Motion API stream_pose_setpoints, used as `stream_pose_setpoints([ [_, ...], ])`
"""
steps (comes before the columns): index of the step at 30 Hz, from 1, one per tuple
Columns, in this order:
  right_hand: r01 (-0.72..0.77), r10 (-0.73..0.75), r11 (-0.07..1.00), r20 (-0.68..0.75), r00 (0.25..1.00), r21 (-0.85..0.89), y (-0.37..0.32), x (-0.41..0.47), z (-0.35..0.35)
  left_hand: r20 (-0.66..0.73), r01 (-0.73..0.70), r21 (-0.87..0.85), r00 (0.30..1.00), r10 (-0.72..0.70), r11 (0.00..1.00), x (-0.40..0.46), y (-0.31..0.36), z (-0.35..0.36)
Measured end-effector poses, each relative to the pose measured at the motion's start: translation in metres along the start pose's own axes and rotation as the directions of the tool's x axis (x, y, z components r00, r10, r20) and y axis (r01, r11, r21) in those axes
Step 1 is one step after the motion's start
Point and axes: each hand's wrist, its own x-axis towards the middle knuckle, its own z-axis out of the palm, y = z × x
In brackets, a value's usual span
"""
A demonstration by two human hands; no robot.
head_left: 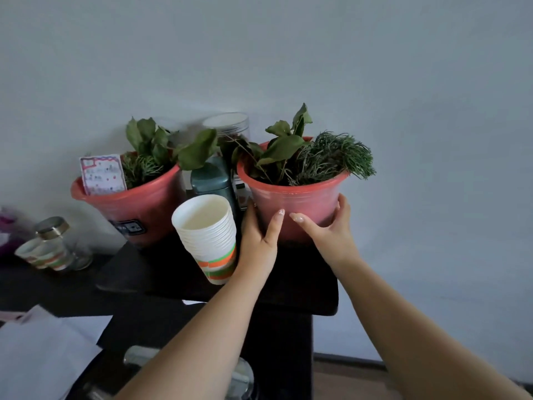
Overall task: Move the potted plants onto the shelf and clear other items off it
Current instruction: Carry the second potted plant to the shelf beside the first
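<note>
Red plant pot (294,203), at the middle right of the frame on the dark shelf (302,293), sits between my left hand (259,241) and right hand (331,229) (both pressed on its sides), so I think it stays steady beside the paper cups (207,235).

Dark shelf (302,295); two potted plants (297,194), cup stack (207,235)

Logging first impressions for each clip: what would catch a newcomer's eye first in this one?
Both hands, left hand and right hand, clasp the right red pot of leafy and needle-like greenery on the dark shelf. To its left stands a tall stack of paper cups, striped orange and green, and beyond that a second red pot with a handwritten card stuck in it.
</note>
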Motion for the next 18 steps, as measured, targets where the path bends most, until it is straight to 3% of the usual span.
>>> stream_pose_setpoints([
  [9,0.003,-0.002,1.000,-0.021,1.000,0.016,-0.004,-0.025,0.006,0.044,0.178,-0.108,0.984,-0.174,0.978,-0.006,0.010,0.014],
  [12,-0.026,0.032,0.998,-0.098,0.995,0.063,-0.001,-0.029,0.001,0.000,0.255,-0.088,0.967,-0.256,0.963,0.000,0.005,0.008],
  [14,-0.032,0.041,0.996,-0.117,0.992,0.079,-0.004,-0.026,-0.005,-0.016,0.237,-0.065,0.971,-0.239,0.969,-0.009,0.007,0.009],
  [18,0.014,-0.015,0.998,0.029,0.999,0.059,-0.015,-0.012,-0.011,0.026,0.089,-0.054,0.996,-0.088,0.995,-0.035,0.013,0.013],
])
